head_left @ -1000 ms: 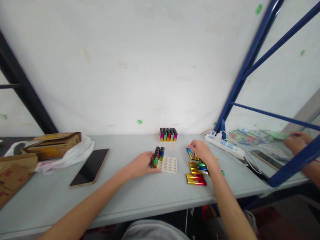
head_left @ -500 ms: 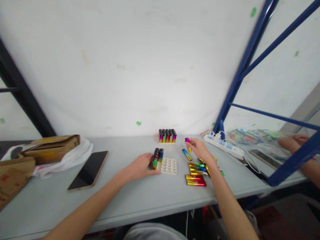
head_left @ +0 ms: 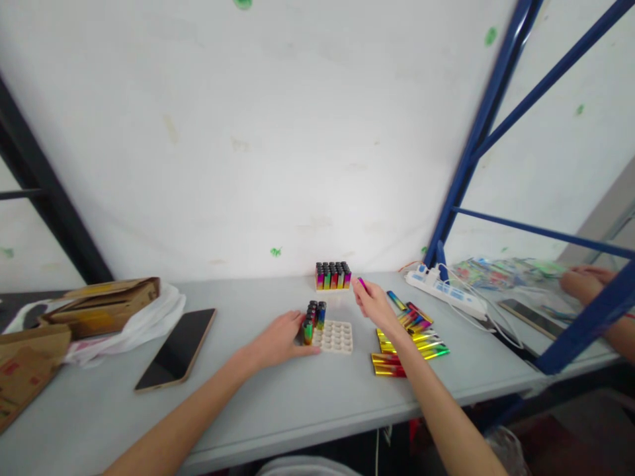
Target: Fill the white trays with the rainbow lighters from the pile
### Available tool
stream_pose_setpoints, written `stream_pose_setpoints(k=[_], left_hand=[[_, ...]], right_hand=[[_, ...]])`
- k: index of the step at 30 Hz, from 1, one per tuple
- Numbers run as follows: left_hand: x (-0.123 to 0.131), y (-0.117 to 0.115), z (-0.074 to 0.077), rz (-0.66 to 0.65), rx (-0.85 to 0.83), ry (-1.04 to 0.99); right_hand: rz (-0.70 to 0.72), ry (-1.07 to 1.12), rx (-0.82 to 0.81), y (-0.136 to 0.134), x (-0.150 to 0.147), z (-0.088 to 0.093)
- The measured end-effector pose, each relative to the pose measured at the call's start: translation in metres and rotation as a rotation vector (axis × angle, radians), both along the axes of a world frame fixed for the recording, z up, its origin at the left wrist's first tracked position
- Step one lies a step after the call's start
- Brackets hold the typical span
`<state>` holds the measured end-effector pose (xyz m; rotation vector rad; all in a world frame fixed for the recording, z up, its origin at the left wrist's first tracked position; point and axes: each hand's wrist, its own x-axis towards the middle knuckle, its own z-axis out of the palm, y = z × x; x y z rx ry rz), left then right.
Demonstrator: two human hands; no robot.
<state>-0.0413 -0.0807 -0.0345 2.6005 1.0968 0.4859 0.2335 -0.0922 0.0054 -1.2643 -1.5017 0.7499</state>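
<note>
A white tray [head_left: 338, 338] with rows of round cells lies on the table, and several lighters [head_left: 308, 332] with black tops and shiny rainbow bodies stand upright at its left side. My left hand [head_left: 286, 339] grips the tray's left end, its thumb along the front edge and its fingers behind. Above the table, right of the tray, my right hand [head_left: 370, 299] is closed on a purple-topped metallic lighter [head_left: 362, 283], mostly hidden by the fingers. Beside and under my right forearm lie loose metallic lighters [head_left: 387, 364] in gold, red, blue and green.
A filled block of upright lighters [head_left: 333, 276] stands by the wall. A phone [head_left: 176, 349] and cardboard boxes [head_left: 106, 307] on white plastic lie left. On the right are a power strip [head_left: 446, 293], a blue metal frame [head_left: 459, 185] and another person's hand [head_left: 585, 281].
My right hand has lifted the lighter from the loose pile and moved left toward the tray, its fingers now covering more of it. My left hand stays at the tray.
</note>
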Motion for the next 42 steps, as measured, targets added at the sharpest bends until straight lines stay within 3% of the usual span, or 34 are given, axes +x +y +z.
stream_pose_setpoints(k=[7,23,27,33,37,42], left_hand=[[0.001,0.0,0.0,0.016,0.011,0.052],[0.0,0.001,-0.002,0.024,0.021,0.037],[-0.001,0.002,-0.003,0.013,0.031,0.021],[0.001,0.0,0.0,0.016,-0.001,0.013],[0.003,-0.002,0.004,0.021,-0.008,0.021],[0.003,-0.003,0.004,0.023,-0.017,0.022]], right_hand=[[-0.16,-0.176,0.096,-0.006,-0.021,-0.005],[-0.123,-0.256,0.104,-0.004,-0.026,-0.011],[-0.029,-0.313,0.114,-0.009,-0.024,-0.005],[0.295,-0.534,0.142,-0.023,-0.016,0.011],[0.244,-0.746,0.243,-0.027,-0.016,0.012],[0.36,-0.669,0.109,-0.025,-0.02,0.01]])
